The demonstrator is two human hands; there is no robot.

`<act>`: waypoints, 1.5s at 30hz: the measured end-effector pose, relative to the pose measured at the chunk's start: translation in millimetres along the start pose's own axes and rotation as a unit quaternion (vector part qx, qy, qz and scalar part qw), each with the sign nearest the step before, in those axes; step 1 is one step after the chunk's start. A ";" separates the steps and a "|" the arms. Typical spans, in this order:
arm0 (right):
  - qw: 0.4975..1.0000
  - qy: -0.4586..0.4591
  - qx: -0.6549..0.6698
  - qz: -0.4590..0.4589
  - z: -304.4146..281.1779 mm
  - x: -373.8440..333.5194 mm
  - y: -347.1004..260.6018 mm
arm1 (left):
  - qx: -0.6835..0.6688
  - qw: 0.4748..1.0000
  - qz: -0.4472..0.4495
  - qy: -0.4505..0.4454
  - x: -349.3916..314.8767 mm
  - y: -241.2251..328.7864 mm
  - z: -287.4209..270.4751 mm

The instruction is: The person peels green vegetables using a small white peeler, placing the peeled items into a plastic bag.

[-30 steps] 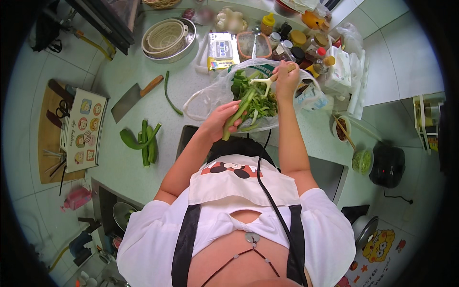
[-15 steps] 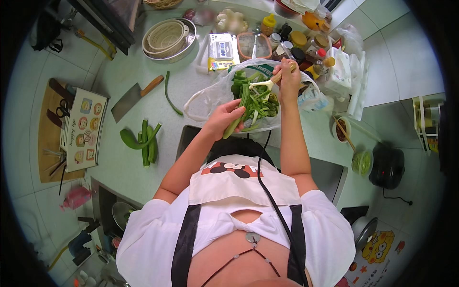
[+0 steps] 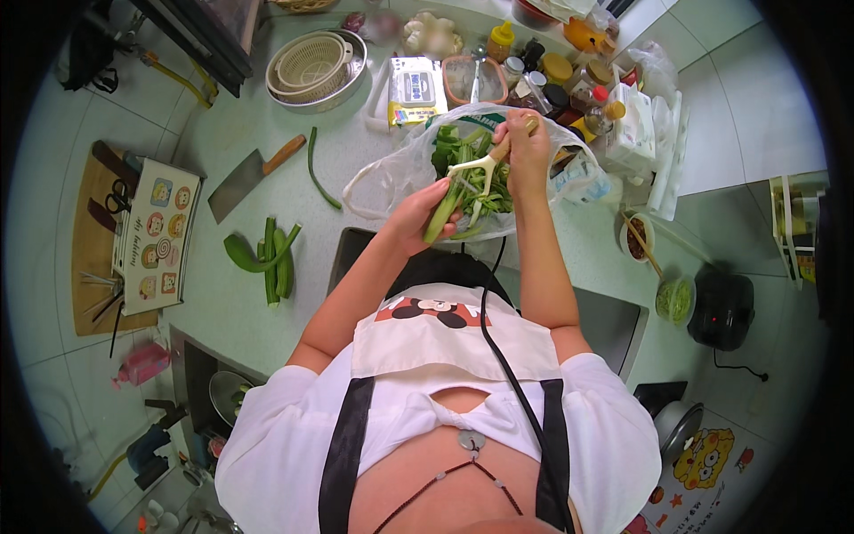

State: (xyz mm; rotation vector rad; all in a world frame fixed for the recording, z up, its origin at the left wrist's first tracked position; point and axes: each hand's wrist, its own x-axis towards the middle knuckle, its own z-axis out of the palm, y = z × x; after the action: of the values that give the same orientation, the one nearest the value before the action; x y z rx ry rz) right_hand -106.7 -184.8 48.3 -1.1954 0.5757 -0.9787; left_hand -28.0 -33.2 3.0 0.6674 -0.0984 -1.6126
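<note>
My left hand (image 3: 416,216) is closed around a long green loofah gourd (image 3: 436,224), tilted over an open white plastic bag (image 3: 381,185). A Y-shaped peeler (image 3: 485,164) with a cream head is gripped by its handle in my right hand (image 3: 527,153). Its head lies at the upper part of the gourd, near my left fingertips; whether the blade touches the skin I cannot tell. Green peelings and leafy scraps (image 3: 495,198) fill the bag beneath. Several more green gourds (image 3: 277,265) lie together on the counter to the left.
Left of the bag lie a cleaver (image 3: 238,190) and a thin green strip (image 3: 319,176). Nested strainers in a metal basin (image 3: 354,78), a wipes pack (image 3: 416,93) and several condiment bottles (image 3: 558,69) line the back. At right are two small bowls (image 3: 674,303) and a black appliance (image 3: 722,307).
The peeler has moved left and slightly toward me, onto the gourd's upper part near my left fingers. My right hand has shifted slightly left with it.
</note>
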 end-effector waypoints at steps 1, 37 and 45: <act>1.000 -0.011 -0.015 0.001 3.1 -2.5 -0.1 | -0.017 1.000 -0.005 -0.009 0.9 -0.7 -0.5; 0.996 0.039 -0.047 -0.065 -8.7 -4.7 -6.1 | 0.052 0.996 0.050 0.043 -3.9 0.0 5.4; 0.998 0.006 -0.033 -0.052 0.5 -9.7 2.3 | 0.027 0.997 0.051 0.050 -1.7 2.1 2.2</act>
State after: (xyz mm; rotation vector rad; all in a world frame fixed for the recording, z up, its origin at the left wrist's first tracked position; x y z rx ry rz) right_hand -110.3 -176.0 45.2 -1.2900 0.5633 -1.0622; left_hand -27.2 -32.7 6.4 0.7712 -0.1014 -1.4813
